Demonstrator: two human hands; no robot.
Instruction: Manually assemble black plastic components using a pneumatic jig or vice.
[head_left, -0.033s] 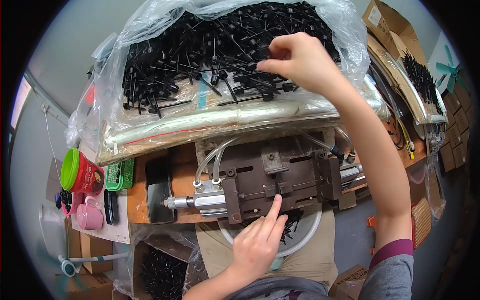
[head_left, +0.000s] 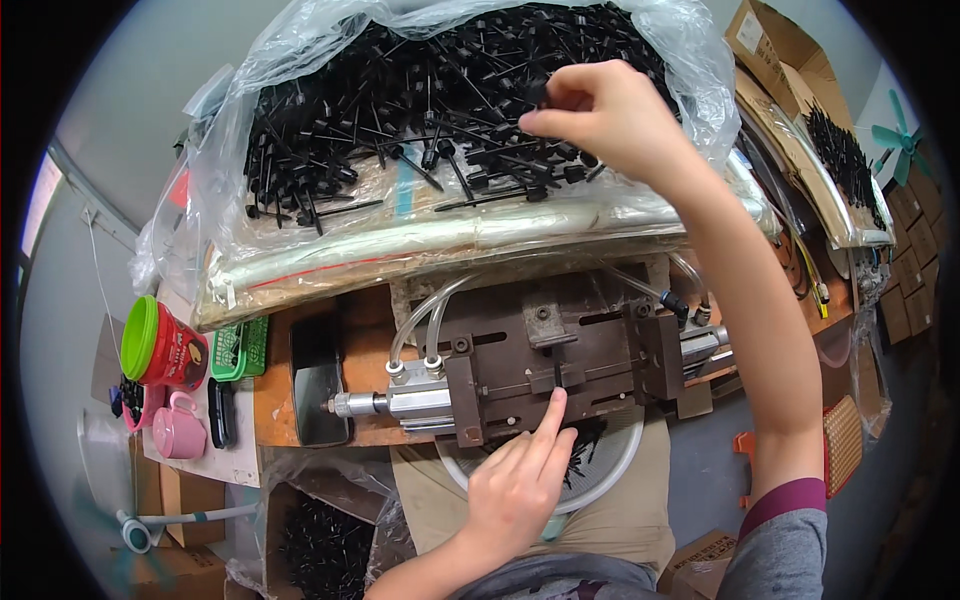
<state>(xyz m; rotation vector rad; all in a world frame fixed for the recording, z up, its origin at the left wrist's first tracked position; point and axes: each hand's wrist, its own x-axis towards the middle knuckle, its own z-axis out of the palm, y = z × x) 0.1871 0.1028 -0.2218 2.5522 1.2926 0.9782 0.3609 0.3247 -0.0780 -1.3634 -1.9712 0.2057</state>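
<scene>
My left hand (head_left: 520, 480) lies at the front of a dark metal fixture (head_left: 490, 350), index finger stretched to its centre groove and the other fingers loosely extended. The fingertip touches the lower end of a thin dark piece (head_left: 559, 374) in the groove. Above a large heap of black plastic parts with thin stems (head_left: 400, 100), my right hand (head_left: 605, 110) is closed in a pinch, thumb and forefinger together. Whatever it pinches blends into the black heap and cannot be made out.
Clear plastic sheeting (head_left: 450, 235) lines the tray of parts. Air cylinders (head_left: 420, 405) and hoses (head_left: 432, 320) flank the fixture. A round sieve (head_left: 628, 455) with black parts rests on my lap. A phone (head_left: 318, 385), green basket (head_left: 240, 350), red tub (head_left: 180, 350) and pink cup (head_left: 180, 430) stand left.
My right hand has shifted slightly right over the heap. My left fingertip has moved a little right at the groove, and the dark block beside it looks drawn aside.
</scene>
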